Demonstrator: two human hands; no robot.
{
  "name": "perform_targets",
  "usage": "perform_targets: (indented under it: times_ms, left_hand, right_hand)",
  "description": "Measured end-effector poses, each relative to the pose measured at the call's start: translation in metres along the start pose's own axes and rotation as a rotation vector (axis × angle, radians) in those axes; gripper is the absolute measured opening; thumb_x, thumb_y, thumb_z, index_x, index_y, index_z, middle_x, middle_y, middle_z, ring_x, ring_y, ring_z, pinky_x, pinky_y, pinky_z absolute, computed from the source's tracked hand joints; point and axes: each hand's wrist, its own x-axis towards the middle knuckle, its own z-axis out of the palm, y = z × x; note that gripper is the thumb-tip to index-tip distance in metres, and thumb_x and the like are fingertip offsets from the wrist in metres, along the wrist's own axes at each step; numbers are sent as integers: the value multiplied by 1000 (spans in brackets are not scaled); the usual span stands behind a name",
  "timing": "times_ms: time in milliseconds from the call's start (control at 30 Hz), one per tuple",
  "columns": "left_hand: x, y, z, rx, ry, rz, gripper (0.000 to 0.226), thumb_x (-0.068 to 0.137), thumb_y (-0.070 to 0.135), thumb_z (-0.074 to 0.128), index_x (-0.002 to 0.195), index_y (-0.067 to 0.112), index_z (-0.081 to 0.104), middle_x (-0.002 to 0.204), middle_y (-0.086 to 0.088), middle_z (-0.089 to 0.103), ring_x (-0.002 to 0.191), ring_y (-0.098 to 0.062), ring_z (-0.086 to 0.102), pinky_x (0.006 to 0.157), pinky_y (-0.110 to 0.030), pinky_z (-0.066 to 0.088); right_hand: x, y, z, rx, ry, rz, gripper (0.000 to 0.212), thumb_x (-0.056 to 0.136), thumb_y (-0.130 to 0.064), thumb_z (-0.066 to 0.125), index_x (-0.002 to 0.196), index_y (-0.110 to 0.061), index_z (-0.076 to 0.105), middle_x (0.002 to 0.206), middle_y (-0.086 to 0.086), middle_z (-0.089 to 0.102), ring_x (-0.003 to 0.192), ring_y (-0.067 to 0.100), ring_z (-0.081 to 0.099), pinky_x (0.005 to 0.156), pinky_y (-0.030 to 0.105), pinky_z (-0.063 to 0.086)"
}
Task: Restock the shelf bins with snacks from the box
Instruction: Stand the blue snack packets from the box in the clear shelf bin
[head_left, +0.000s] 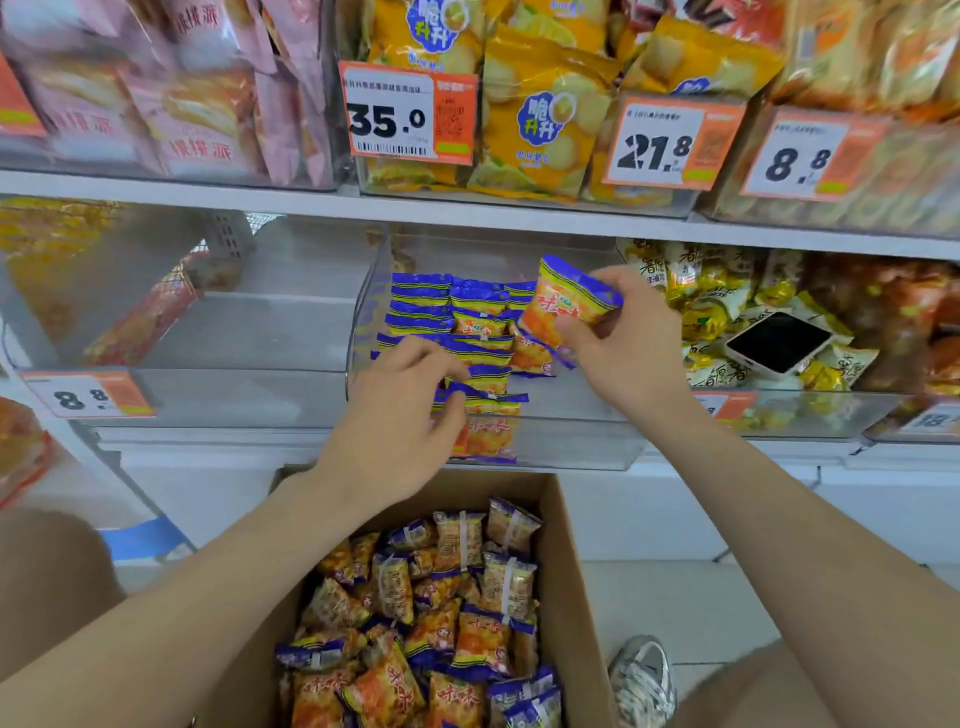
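Observation:
A clear plastic shelf bin (566, 447) in the middle row holds several small orange-and-blue snack packets (441, 306) stacked in rows. My right hand (618, 338) holds one such snack packet (566, 301) above the bin's right side. My left hand (400, 415) reaches into the bin's front, its fingertips pinching a packet (488, 400) lying there. Below, an open cardboard box (576, 597) is full of the same loose packets (441, 623).
The bin to the left (249, 332) is nearly bare, with a red packet inside. The right bin holds yellow packets with a phone (776, 340) lying on them. The upper shelf carries pink and yellow bags with price tags (410, 114). A sneaker (644, 680) stands beside the box.

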Motion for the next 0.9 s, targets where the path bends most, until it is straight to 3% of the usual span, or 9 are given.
perform_targets:
  times_ms: [67,133,300,400,533,633,700,800,900]
  left_hand:
    - [2,-4,8,71,-44,44,21,101,31,58,117,23,70,127,5,55,116,-16,57,95,-41,52]
    - [5,-7,14,115,-76,59,19,101,30,58,112,23,71,125,4,55,115,-19,55,92,-44,52]
    - [8,-12,24,122,-144,71,25,105,33,50,109,21,72,118,4,53,109,-16,47,91,-41,50]
    - [7,-16,24,137,-153,98,27,108,34,49,110,21,72,118,5,51,108,-14,45,91,-35,47]
    - [5,-20,21,119,-171,115,27,108,35,47,108,22,71,121,5,50,110,-16,50,94,-37,48]
    - [3,-19,21,98,-109,122,17,104,32,56,107,24,70,120,6,50,113,-16,48,93,-37,49]
    - [1,-15,18,111,-41,115,10,100,30,65,107,24,68,117,6,51,112,-14,46,90,-34,48]
    - [-6,-9,9,123,20,172,15,90,30,74,94,24,61,101,10,51,98,-10,47,80,-27,42]
    - [-18,-5,4,138,-99,221,20,88,39,70,85,30,53,83,18,50,81,-6,49,64,-24,42]
  right_hand:
    - [13,12,3,-223,-62,-13,48,88,-26,82,130,-21,59,96,4,72,83,23,68,70,31,49]
    - [21,20,15,-351,-194,64,52,89,-23,80,136,-19,58,115,13,70,103,32,68,78,33,49]
    - [37,40,54,-316,-392,196,60,88,-16,78,144,-15,57,139,14,62,130,32,58,102,37,50]
    - [46,40,65,-294,-341,202,56,87,-8,77,140,-15,60,133,16,63,122,32,62,91,36,55]
    - [52,47,65,-359,-260,230,62,81,-29,88,127,-11,51,121,16,66,113,37,66,83,41,53]
    - [51,50,63,-465,-302,169,39,84,-42,86,96,-13,62,99,13,68,97,34,71,73,35,52]
    - [44,48,60,-499,-362,105,34,90,-38,80,81,-12,60,89,12,68,88,34,71,69,34,50]
    - [27,30,47,-595,-300,-54,9,95,-17,65,94,-9,63,100,18,66,90,39,68,70,37,49]
    - [-12,-3,25,-381,-183,-261,11,92,-14,61,101,-14,67,94,6,70,83,25,67,73,37,55]
